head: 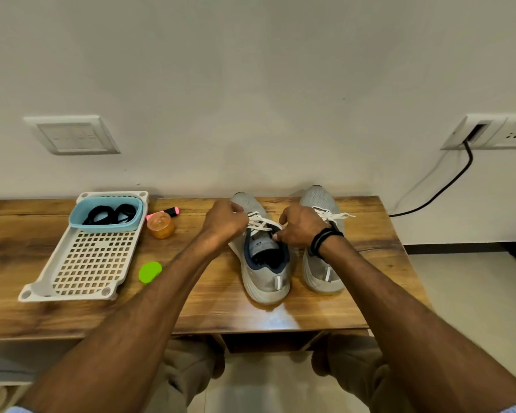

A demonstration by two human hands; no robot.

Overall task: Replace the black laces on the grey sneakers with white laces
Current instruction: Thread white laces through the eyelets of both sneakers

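Two grey sneakers stand side by side on the wooden table, toes toward the wall. The left sneaker [264, 275] carries a white lace [259, 223] across its eyelets. My left hand [225, 223] grips that lace at the shoe's left side, fingers curled. My right hand [300, 231] pinches the lace at the right side of the tongue. The right sneaker [322, 263] has a white lace [335, 216] with loose ends on top. Black laces [109, 216] lie coiled in a blue tub [106, 229].
The blue tub sits at the far end of a white perforated tray [81, 269] on the left. An orange jar [161, 226], a pink highlighter [164, 212] and a green oval object [150, 272] lie between tray and shoes. A black cable [438, 192] hangs right.
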